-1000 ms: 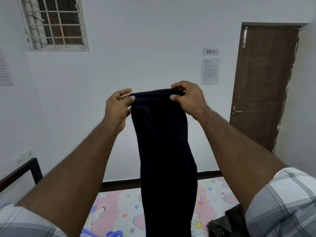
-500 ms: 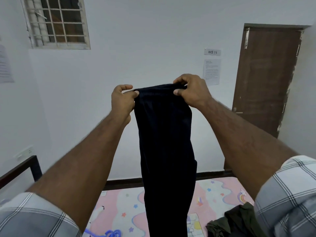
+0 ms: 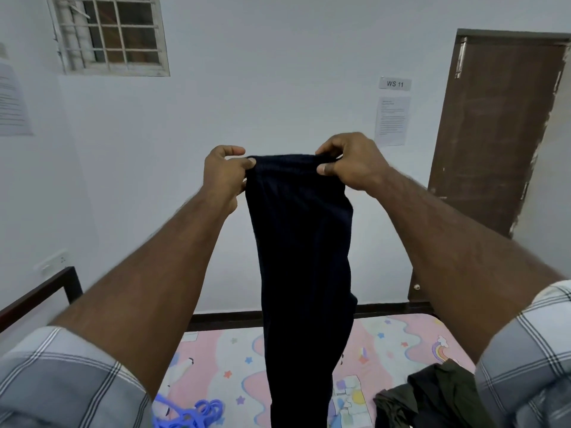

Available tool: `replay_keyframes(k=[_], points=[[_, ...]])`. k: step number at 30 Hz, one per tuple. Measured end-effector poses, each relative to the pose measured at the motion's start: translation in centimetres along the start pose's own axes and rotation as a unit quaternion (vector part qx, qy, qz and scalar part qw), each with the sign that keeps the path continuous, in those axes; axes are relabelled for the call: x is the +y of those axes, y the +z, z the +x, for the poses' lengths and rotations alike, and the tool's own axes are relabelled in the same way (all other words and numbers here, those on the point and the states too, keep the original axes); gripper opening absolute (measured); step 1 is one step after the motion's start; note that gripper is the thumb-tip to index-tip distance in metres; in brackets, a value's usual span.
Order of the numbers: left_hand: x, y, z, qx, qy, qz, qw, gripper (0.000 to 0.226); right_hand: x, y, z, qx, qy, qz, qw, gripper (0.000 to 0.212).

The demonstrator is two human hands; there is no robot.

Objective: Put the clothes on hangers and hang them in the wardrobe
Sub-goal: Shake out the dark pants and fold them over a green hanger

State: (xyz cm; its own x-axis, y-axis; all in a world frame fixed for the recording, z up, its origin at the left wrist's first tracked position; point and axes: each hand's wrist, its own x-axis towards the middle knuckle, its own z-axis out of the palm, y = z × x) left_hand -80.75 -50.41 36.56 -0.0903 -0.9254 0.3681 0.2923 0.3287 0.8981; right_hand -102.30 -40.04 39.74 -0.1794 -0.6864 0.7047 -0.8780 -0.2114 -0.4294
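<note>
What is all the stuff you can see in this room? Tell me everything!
dark garment: one, navy-black, held up in the middle, hanging down over the bed
hangers: a bunch, count unclear, blue, on the bed at bottom left
pile of clothes: one heap, dark olive and black, on the bed at bottom right
bedsheet: one, pink with stars and rainbows, across the bottom
bed frame: one, dark, left edge
window: one, white with bars, top left
door: one, brown, right
WS 11 sign: one, grey, beside the door, above a paper notice
left hand: pinches the garment's top left corner
right hand: pinches the top right corner
</note>
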Motion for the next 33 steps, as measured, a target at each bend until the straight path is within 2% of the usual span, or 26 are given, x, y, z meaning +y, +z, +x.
replay_keyframes(k=[1,4,7,11,14,16,20,23,27,33], points=[[-0.2,-0.2,0.0,-0.004,-0.001,0.002,1.000,0.026,0.2,0.3,-0.2,0.000,-0.001,-0.004,1.000,0.024],[-0.4,-0.3,-0.2,-0.010,0.002,-0.007,1.000,0.024,0.4,0.7,-0.2,0.072,-0.001,0.027,0.997,0.025],[-0.5,-0.7,-0.1,-0.005,-0.011,0.031,0.999,0.023,0.2,1.4,-0.3,0.008,0.003,-0.007,1.000,0.025],[-1.1,-1.4,0.0,0.008,0.000,0.045,0.999,0.019,0.1,1.7,-0.5,0.062,0.017,0.023,0.998,0.022],[-1.5,-2.0,-0.1,0.021,-0.005,0.114,0.993,0.020,-0.3,3.0,-1.2,-0.012,0.035,0.001,0.999,0.021],[-1.7,-2.6,-0.3,0.015,-0.016,0.137,0.990,0.020,-0.3,3.5,-1.5,0.003,0.041,0.004,0.999,0.020],[-1.5,-3.3,-0.6,0.015,-0.031,0.116,0.993,0.023,-0.8,4.3,-1.7,0.002,0.057,-0.009,0.998,0.021],[-0.4,-3.3,-0.7,0.013,-0.025,0.068,0.997,0.022,-2.1,4.2,-1.0,0.060,0.032,-0.023,0.997,0.019],[2.3,-3.1,0.3,0.011,0.024,0.017,1.000,0.019,-4.1,3.6,0.7,0.121,0.013,-0.021,0.992,0.021],[2.2,-4.4,1.1,-0.012,0.024,0.003,1.000,0.019,-4.9,4.1,0.9,0.116,0.025,-0.015,0.993,0.021]])
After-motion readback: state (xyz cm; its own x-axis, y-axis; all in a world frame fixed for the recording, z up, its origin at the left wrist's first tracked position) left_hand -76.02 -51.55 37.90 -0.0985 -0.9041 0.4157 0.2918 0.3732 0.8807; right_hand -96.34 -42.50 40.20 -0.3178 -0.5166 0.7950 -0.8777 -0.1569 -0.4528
